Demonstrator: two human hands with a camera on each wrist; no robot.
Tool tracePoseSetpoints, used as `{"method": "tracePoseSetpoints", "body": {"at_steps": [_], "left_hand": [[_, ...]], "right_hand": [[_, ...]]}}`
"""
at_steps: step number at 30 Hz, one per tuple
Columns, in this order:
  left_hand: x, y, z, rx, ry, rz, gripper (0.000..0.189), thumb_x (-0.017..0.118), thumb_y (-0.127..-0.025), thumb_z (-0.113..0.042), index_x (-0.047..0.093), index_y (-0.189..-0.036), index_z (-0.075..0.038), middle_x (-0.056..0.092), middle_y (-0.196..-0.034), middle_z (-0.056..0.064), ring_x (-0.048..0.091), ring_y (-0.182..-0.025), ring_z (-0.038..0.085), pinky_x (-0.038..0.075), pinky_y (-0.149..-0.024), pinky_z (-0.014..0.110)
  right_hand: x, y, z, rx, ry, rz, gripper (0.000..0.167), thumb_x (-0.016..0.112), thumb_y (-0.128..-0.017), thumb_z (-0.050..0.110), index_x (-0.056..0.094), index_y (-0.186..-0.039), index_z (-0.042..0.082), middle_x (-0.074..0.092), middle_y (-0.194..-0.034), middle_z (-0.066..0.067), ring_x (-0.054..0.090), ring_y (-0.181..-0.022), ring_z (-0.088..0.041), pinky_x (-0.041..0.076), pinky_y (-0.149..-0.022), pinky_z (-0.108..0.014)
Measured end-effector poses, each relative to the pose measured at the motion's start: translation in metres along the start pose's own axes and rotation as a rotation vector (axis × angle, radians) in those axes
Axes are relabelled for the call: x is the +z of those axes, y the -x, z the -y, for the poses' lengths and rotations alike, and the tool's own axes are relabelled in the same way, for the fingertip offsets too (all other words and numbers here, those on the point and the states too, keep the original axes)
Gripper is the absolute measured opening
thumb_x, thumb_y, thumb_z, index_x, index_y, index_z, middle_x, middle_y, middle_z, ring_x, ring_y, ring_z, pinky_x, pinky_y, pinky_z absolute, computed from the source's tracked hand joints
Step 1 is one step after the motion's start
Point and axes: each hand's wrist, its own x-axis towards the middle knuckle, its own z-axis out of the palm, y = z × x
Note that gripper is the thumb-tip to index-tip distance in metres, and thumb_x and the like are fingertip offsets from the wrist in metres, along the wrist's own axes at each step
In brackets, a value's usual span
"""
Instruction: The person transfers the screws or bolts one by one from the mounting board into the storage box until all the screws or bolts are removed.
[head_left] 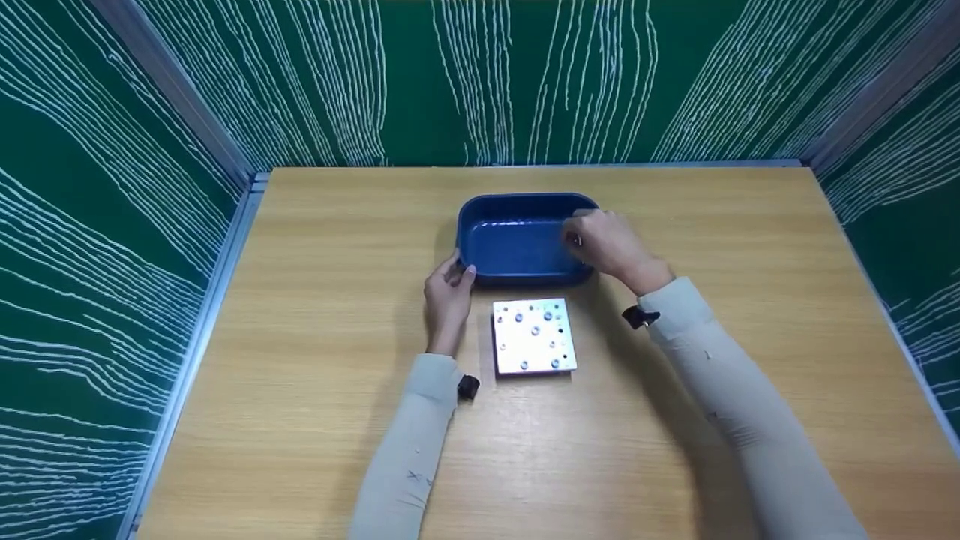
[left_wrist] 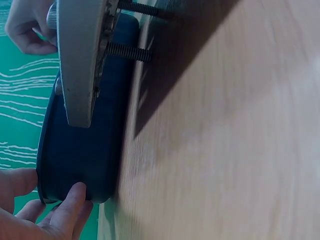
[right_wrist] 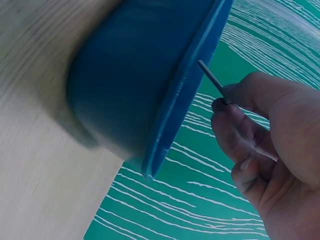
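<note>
A deep blue plastic container (head_left: pixel 517 279) with a rim stands on the table. My left hand (head_left: pixel 448 300) grips its near left corner; in the left wrist view the thumb and fingers (left_wrist: pixel 70 207) lie against that end. Above the container's right side is my right hand (head_left: pixel 609 244). A thin threaded screw (right_wrist: pixel 212 80) is pinched between its thumb and fingertips, as the right wrist view shows. In front of the container sits a square metal block (head_left: pixel 534 346) with holes and several bolts set in it. Threaded bolt shanks (left_wrist: pixel 129 51) stick out of its underside.
The table (head_left: pixel 315 322) is pale wood. Green panels (head_left: pixel 409 82) with white wavy lines rise behind it and at both sides, with metal frame rails (head_left: pixel 217 292) along the edges. A small black device is on each wrist.
</note>
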Motion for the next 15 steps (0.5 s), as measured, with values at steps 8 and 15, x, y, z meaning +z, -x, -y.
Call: {"method": "tracePoseSetpoints", "body": {"at_steps": [8, 15], "left_hand": [[0.001, 0.000, 0.000, 0.011, 0.036, 0.007, 0.047, 0.069, -0.104, -0.014, 0.059, -0.149, -0.007, 0.066, -0.145, 0.014, 0.068, -0.127, 0.026, 0.058, -0.104, 0.036], [0.001, 0.000, 0.000, -0.012, 0.011, 0.000, 0.046, 0.069, -0.104, -0.017, 0.060, -0.149, -0.011, 0.067, -0.143, 0.011, 0.068, -0.125, 0.024, 0.058, -0.103, 0.037]], "right_hand": [[0.007, -0.008, -0.011, 0.004, 0.042, 0.018, 0.014, 0.072, -0.099, 0.006, 0.078, -0.109, -0.001, 0.077, -0.105, -0.021, 0.075, -0.091, -0.034, 0.066, -0.081, -0.048], [0.010, -0.016, -0.019, 0.005, 0.038, 0.030, 0.015, 0.072, -0.100, 0.007, 0.078, -0.110, -0.002, 0.077, -0.107, -0.022, 0.076, -0.096, -0.037, 0.065, -0.084, -0.051]]}}
